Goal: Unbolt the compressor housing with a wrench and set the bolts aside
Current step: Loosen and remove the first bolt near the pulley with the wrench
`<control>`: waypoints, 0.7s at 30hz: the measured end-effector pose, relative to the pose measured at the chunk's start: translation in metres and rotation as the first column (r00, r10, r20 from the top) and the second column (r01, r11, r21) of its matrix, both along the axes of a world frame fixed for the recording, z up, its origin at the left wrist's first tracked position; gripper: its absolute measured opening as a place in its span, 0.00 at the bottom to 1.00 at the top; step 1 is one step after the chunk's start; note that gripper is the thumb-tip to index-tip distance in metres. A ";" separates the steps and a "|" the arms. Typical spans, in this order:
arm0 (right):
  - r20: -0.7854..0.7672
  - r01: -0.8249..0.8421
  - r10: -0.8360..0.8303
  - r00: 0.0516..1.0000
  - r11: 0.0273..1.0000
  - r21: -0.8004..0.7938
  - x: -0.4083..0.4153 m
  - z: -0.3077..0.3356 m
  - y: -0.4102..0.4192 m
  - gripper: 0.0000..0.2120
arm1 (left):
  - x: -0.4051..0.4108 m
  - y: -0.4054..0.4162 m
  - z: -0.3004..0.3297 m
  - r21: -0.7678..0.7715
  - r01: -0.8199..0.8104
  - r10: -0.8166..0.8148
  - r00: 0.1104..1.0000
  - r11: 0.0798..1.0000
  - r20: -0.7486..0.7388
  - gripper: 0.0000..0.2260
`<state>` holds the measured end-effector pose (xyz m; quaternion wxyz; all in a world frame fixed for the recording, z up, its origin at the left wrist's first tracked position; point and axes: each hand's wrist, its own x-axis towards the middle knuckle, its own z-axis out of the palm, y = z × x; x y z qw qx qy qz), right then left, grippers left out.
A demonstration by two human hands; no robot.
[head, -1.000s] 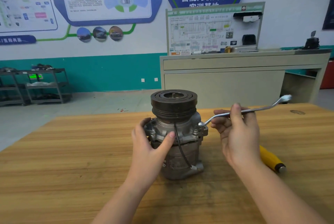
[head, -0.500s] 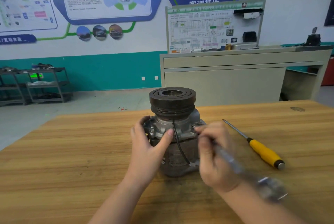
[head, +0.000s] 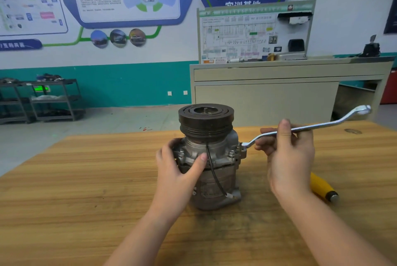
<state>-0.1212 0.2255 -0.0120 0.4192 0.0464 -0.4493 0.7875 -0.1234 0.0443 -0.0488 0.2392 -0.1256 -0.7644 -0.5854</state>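
Head view: a person works at a wooden table in a workshop, both bare forearms reaching in from the bottom edge. A grey metal compressor stands upright at the table's middle, its dark grooved pulley on top and a thin black wire running down its front to a small connector near the base. The left hand grips the housing from the left side, thumb pressed against the front of the upper flange and fingers curled round the far side. The right hand grasps the shank of a silver offset ring wrench, thumb raised over the top and fingers curled beneath it. One ring end of the wrench sits at a bolt on the housing's right-hand ear; the other end points up and away to the right, past the table's far edge. Whether the ring is fully seated on the bolt head cannot be told. A yellow-handled screwdriver lies on the table just right of the right wrist, partly hidden by it. Behind the table stand a beige cabinet carrying a wiring display board, a teal-and-white wall with posters, and dark metal shelving at left.
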 end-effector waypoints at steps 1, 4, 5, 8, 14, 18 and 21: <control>-0.045 0.036 -0.033 0.998 0.998 0.056 0.003 0.000 -0.004 0.06 | -0.001 0.000 0.000 -0.005 -0.001 0.001 1.000 1.000 0.000 0.32; -0.175 0.033 0.005 0.985 0.977 0.209 0.014 -0.003 -0.015 0.03 | -0.001 -0.001 -0.001 -0.014 -0.002 0.002 1.000 1.000 -0.002 0.31; -0.218 0.042 0.019 0.976 0.961 0.274 0.016 -0.005 -0.017 0.03 | -0.001 -0.001 -0.001 -0.015 -0.004 0.004 1.000 1.000 -0.005 0.32; -0.361 0.164 0.041 0.932 0.839 0.519 0.018 -0.011 -0.015 0.02 | 0.001 -0.001 0.000 -0.021 -0.004 0.004 1.000 1.000 -0.001 0.33; -0.471 0.400 -0.034 0.881 0.584 0.706 0.019 -0.014 -0.011 0.13 | 0.003 0.000 0.002 -0.021 0.001 -0.001 1.000 1.000 0.003 0.34; -0.491 0.454 -0.073 0.868 0.513 0.728 0.019 -0.018 -0.012 0.06 | -0.002 -0.004 0.002 0.036 -0.018 0.018 1.000 0.999 0.019 0.39; -0.541 0.511 -0.022 0.840 0.364 0.779 0.021 -0.022 -0.022 0.08 | -0.006 -0.008 0.003 0.086 0.044 -0.048 0.997 0.995 0.053 0.35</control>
